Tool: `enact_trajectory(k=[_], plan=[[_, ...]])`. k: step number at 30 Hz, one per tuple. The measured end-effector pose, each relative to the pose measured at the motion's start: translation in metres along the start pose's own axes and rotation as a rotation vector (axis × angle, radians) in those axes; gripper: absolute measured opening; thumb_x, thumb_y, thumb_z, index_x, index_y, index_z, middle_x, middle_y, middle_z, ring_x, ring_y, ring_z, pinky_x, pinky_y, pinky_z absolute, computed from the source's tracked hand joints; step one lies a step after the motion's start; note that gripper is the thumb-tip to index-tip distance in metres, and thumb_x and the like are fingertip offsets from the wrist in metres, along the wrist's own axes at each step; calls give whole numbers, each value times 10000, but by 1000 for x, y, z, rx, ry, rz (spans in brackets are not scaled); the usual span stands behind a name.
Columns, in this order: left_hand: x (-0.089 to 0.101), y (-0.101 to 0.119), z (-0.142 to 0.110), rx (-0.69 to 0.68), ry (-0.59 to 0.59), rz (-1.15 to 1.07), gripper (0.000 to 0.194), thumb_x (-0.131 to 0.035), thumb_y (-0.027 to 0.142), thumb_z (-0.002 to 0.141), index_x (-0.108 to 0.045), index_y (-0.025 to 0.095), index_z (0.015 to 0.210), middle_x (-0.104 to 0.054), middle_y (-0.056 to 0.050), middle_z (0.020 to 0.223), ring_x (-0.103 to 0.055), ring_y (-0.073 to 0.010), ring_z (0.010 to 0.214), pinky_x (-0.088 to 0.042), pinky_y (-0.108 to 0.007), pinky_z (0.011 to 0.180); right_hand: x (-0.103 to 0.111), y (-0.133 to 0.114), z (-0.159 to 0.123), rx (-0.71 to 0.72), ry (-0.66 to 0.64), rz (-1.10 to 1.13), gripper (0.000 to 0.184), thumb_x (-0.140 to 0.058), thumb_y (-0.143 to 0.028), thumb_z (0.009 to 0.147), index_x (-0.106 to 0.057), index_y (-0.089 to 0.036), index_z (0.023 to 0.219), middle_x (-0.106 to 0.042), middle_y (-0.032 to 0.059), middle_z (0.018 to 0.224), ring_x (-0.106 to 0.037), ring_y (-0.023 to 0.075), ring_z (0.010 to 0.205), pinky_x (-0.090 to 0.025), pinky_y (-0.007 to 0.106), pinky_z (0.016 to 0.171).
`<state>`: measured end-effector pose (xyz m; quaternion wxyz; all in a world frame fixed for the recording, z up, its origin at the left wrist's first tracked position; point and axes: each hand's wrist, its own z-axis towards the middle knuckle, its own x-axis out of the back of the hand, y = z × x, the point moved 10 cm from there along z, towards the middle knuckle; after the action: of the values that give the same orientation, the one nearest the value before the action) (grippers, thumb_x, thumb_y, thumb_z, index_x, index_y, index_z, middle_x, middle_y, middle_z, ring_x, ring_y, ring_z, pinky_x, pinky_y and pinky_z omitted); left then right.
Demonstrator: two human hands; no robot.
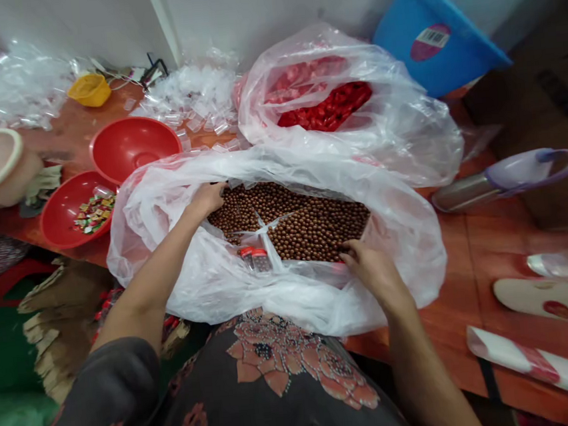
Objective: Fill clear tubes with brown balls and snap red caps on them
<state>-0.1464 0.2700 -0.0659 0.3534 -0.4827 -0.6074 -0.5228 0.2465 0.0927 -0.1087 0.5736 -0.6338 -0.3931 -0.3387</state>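
A large clear plastic bag (162,198) lies wide open before me, holding a mass of small round brown balls (310,230). At the left end of the balls is my left hand (209,199), its fingers curled together; clear plastic shows beside the fingertips, but what they hold is hidden. My right hand (372,268) is at the near right edge of the balls, fingers bent and closed over them, with something red close by. Whatever is between those fingers is too small to make out. Small clear containers with red lids (254,257) lie at the bag's near side, left of a plastic fold.
Behind stands a bag of red caps (327,108) beside a blue bucket (434,31). Piled clear containers (196,91), a red bowl (134,144) and another red bowl with colourful pieces (53,218) are on the left. A metal flask (467,190) and rolled packaging (534,360) lie right.
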Motion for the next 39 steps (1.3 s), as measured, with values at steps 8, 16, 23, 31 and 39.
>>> enact_trajectory(k=[8,16,23,31,39], plan=[[-33,43,-23,61,-198,-834,257,-819,241,673,-623,150,812,-628,-1,668,-583,-116,563,-503,-272,600,-5,-18,6,27,72,497,503,-692,-367,761,-612,-218,1234,-649,123,1192,-645,253,1004,-547,451,863],[-55,67,-27,84,-109,-796,175,-768,190,689,-655,143,814,-657,1,694,-575,-107,622,-461,-232,622,-3,-47,7,80,52,597,296,-589,-328,866,-671,-219,1129,-648,85,1101,-632,188,840,-533,413,834],[-73,74,-16,112,-137,-749,167,-814,181,659,-695,126,763,-632,11,611,-557,-109,555,-457,-235,564,-3,-51,-5,102,28,407,250,-642,-375,834,-641,-216,1028,-639,63,976,-597,194,749,-519,374,737],[-99,122,-15,123,-291,-1083,195,-832,114,644,-675,95,758,-645,10,623,-578,-102,543,-510,-264,618,-9,-42,-4,-45,53,510,465,-632,-391,832,-552,-215,1256,-658,83,1031,-605,190,713,-527,381,706],[-107,123,-21,104,-331,-1332,307,-780,52,642,-695,108,932,-714,-16,776,-631,-111,664,-497,-266,735,11,-47,-4,6,144,483,291,-684,-495,805,-668,-208,855,-655,59,883,-620,221,806,-507,378,763]])
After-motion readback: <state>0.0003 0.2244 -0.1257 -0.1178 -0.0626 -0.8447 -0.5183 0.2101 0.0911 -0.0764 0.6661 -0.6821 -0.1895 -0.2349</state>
